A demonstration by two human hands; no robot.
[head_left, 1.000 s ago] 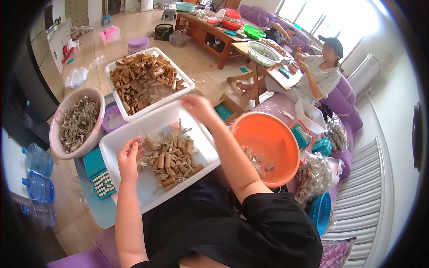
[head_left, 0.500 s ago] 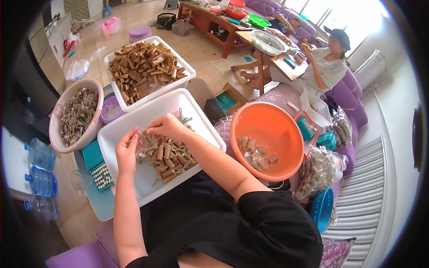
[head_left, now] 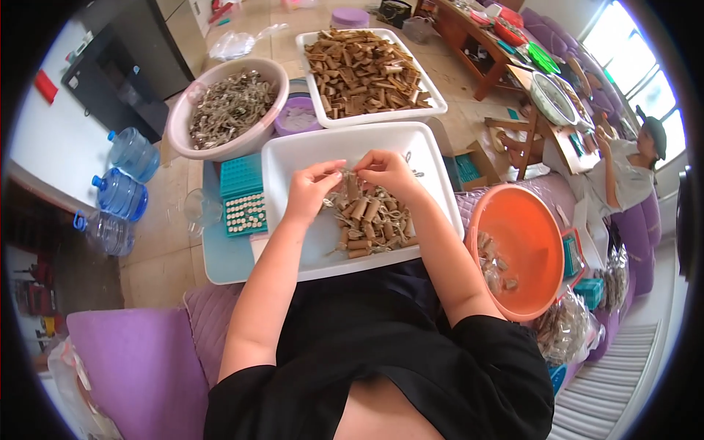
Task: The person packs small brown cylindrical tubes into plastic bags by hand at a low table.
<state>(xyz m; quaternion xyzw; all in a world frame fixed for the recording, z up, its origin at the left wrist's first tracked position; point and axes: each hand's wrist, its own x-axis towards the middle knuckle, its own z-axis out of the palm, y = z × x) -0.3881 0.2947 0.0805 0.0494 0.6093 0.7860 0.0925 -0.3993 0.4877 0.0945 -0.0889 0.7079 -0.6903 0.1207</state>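
Above the white tub (head_left: 293, 246) in front of me, my two hands work close together. My left hand (head_left: 309, 192) has thumb and fingertips drawn into a pinch; what lies between them is too small to make out. My right hand (head_left: 390, 176) also pinches, its fingertips close to the left ones, around something I cannot make out. Just under the fingertips is a pile of small brown tubes (head_left: 361, 211) tangled with pale strings. A few pale loops lie by the tub's far right corner, beyond my right hand.
Behind stand a white tray of brown pieces (head_left: 363, 73), a pink basin of knotted strings (head_left: 231, 110) and a purple bowl (head_left: 299, 117). Teal boxes (head_left: 246, 213) lie left. An orange basin (head_left: 524, 242) with wrapped pieces is right. A person (head_left: 627, 165) sits far right.
The view has swung left, so the tubs appear farther right. Both hands stay over the tube pile, fingertips still close together.
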